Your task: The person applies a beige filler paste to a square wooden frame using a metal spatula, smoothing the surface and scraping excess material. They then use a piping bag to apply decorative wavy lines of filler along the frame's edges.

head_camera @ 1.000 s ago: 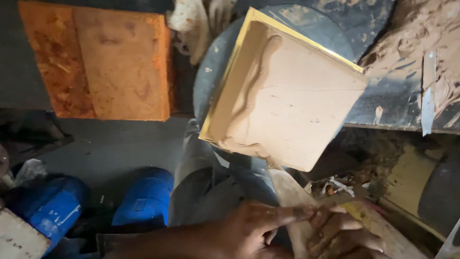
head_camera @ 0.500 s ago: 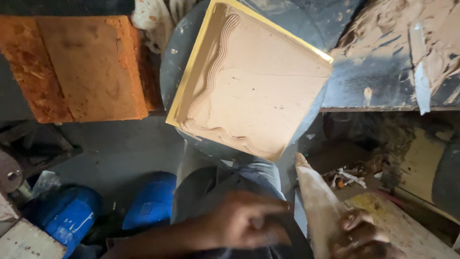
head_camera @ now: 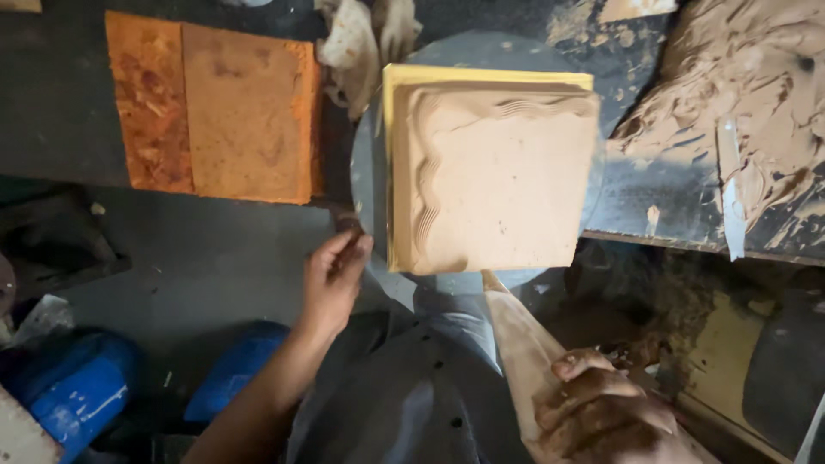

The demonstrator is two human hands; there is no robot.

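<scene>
Your left hand (head_camera: 333, 277) reached up to the rim of the one round grey turntable disc (head_camera: 371, 185), its fingers (head_camera: 348, 249) loosely curled and touching the edge rather than clamped on anything. Your right hand (head_camera: 606, 414) was clenched around the lower end of one long, clay-smeared wooden paddle (head_camera: 520, 339), whose tip pointed up toward the near edge of the disc. On the disc sat one square yellow-edged mould filled with tan clay (head_camera: 494, 176), its surface flat with wavy ridges along the left and top sides. Left of it on the dark tabletop (head_camera: 51, 103) lay one orange rectangular block (head_camera: 215, 107). One crumpled dirty cloth (head_camera: 365, 43) lay just beyond the mould. To the right was one heap of wet brown clay (head_camera: 743, 94). Two blue rounded containers (head_camera: 77, 387) stood on the floor at lower left.
</scene>
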